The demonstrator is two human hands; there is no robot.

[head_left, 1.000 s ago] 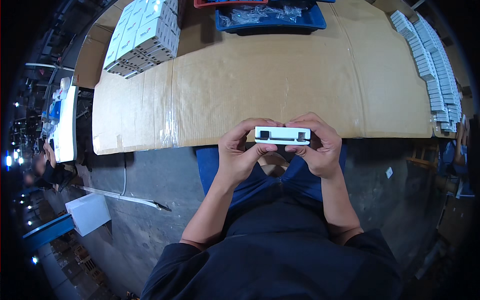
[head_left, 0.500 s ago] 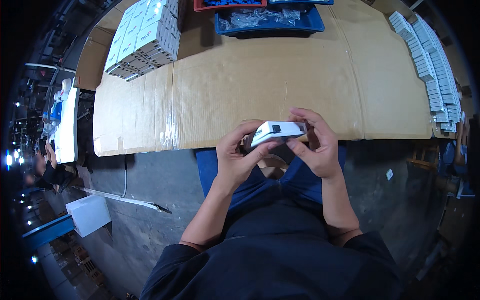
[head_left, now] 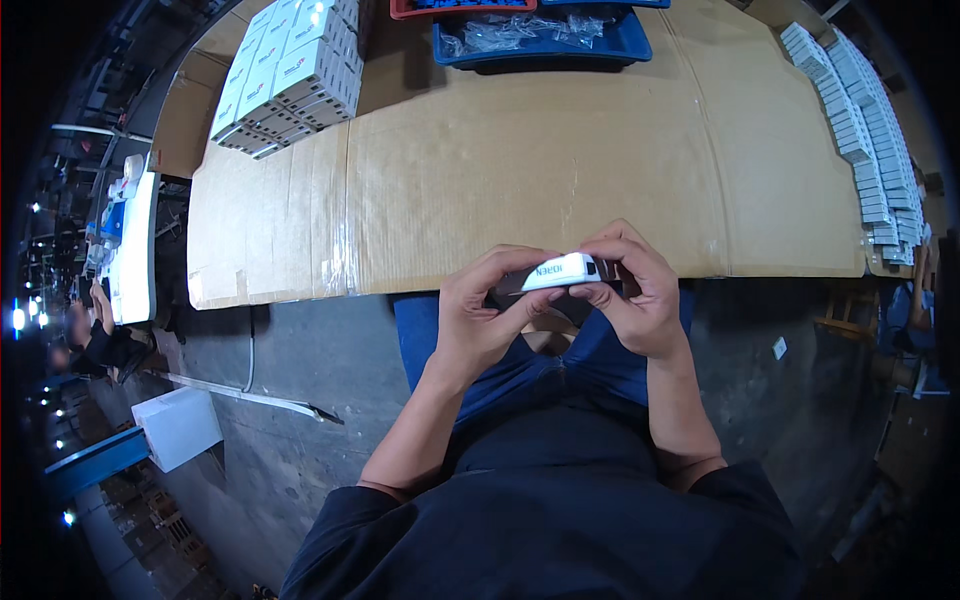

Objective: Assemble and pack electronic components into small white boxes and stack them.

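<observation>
Between my two hands, just over the near edge of the cardboard-covered table [head_left: 520, 190], is a small flat box [head_left: 560, 272], white and dark with printing on the side facing up. My left hand [head_left: 478, 305] grips its left end, thumb on the near side and fingers along the far side. At the other end my right hand [head_left: 640, 300] holds it in the same way, thumb and fingertips pressed to it. Part of the box is covered by my fingers.
A stack of white boxes [head_left: 290, 80] stands at the far left of the table. Blue trays [head_left: 600, 58] with clear plastic bags and a red tray [head_left: 465, 10] with blue pieces sit at the back. Long rows of small white boxes [head_left: 850, 130] line the right side.
The box has turned in my hands, so its printed side now faces up and its broad white face is less visible. My right fingers have closed in on it.
</observation>
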